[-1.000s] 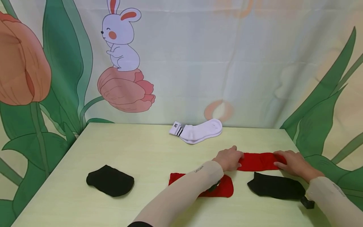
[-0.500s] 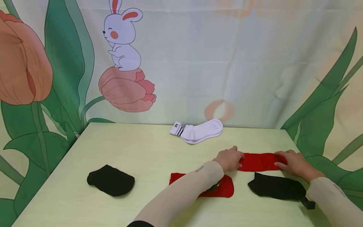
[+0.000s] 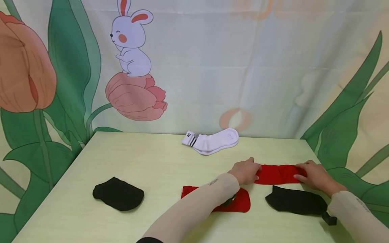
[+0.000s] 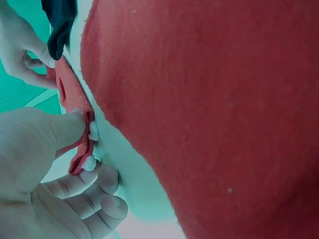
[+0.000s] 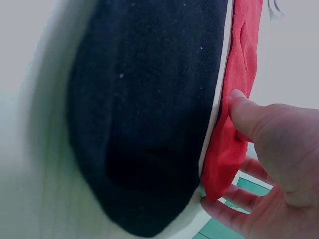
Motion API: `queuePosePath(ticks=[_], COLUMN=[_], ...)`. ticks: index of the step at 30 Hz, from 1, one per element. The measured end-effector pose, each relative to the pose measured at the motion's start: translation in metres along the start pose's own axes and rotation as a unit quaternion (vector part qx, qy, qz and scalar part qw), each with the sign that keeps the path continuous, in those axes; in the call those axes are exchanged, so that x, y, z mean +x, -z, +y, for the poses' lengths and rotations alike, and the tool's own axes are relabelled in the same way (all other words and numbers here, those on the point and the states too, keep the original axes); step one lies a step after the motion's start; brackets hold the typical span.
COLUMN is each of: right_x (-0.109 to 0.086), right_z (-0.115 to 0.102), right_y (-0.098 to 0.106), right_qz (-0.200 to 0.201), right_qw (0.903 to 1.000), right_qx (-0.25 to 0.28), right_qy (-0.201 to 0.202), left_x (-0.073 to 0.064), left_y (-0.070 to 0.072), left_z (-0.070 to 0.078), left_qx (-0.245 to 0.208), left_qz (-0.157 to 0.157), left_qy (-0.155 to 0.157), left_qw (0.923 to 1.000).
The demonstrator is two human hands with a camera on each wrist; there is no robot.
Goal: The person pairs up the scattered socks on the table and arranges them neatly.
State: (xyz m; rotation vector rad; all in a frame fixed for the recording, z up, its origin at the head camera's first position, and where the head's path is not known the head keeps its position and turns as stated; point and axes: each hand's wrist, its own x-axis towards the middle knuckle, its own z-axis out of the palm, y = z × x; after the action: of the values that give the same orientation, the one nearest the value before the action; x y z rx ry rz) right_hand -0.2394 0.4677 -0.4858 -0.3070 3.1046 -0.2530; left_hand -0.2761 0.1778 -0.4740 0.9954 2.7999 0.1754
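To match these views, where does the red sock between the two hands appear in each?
Head: the red sock lies right of centre, between left hand and right hand.
Left wrist: a narrow strip left of centre; the large red area is the nearer red sock.
Right wrist: a strip right of centre, running down from the top edge beside the black sock.
Shared landmark: the right hand, at one end of the red sock.
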Motion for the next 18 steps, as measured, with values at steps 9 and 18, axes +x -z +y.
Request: queuePosePath(ticks=[9, 18], right_x=[0.0010, 0.0009], right_z=[0.0014, -0.0006], right_y=[-0.0003, 0.0003], right_qz=[0.005, 0.019], right_qw=[0.9999, 0.9997], right_qx=[0.009, 0.017], right_qy=[0.000, -0.002], left_x=[-0.0005, -0.0011], left_y=[0.0022, 0.0010], left_z=[0.0019, 0.0044], left_qx=[0.047, 0.063], left_qz=[0.008, 0.015], left_qy=[-0.007, -0.006], left_qw=[0.9988, 0.9979])
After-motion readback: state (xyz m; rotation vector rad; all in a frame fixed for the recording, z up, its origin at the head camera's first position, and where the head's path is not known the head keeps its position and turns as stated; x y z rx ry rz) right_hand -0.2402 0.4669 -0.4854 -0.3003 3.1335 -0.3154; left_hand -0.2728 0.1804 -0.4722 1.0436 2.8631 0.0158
